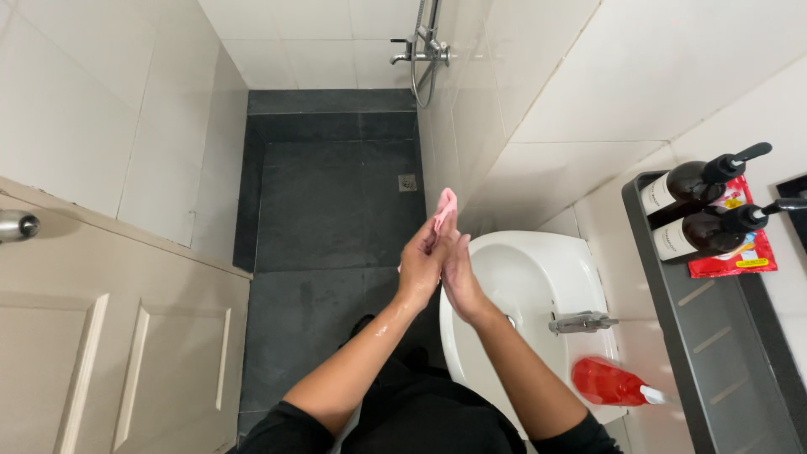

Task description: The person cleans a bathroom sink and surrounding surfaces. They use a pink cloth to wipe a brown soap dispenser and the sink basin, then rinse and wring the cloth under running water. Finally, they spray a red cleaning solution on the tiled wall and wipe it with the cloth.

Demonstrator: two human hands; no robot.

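Observation:
My left hand (420, 265) and my right hand (458, 273) are pressed together just left of the white sink (538, 277), above the dark floor. A small pink piece (445, 207), like soap or a cloth, sticks up from between the fingertips; both hands hold it. My left forearm looks wet and shiny. I cannot tell which hand grips the pink piece more firmly.
A metal tap (582, 321) sits on the sink's right rim, with a red bottle (612, 383) lying beside it. Two dark pump bottles (698, 206) and a red packet (740, 248) rest on a grey shelf (714, 353). Shower fitting (423, 49) at the far wall, floor drain (408, 182), beige door (101, 336) at left.

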